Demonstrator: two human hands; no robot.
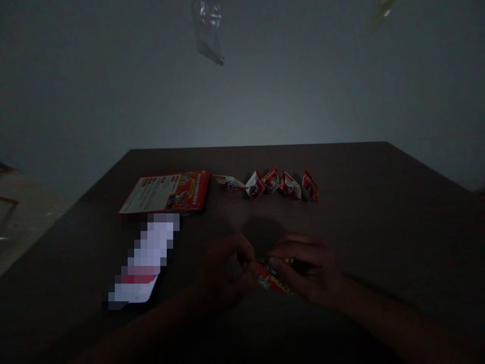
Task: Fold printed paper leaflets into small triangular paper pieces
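Note:
Low in the head view, in dim light, both hands meet over a small red-and-yellow printed paper piece (273,283). The fingertips of my left hand (229,268) pinch its left end, thumb against index finger. My right hand (312,265) is closed on its upper right part, hiding some of it. Beyond the hands, several folded red-and-white printed paper pieces (291,186) stand in a loose row. A flat red-and-white printed box (162,192) lies to their left.
A phone (146,263) with a lit, pixelated screen lies left of my left hand, close to the box. The dark wooden table (359,202) meets a plain wall (303,91). A clear plastic piece (209,30) shows against the wall at the top.

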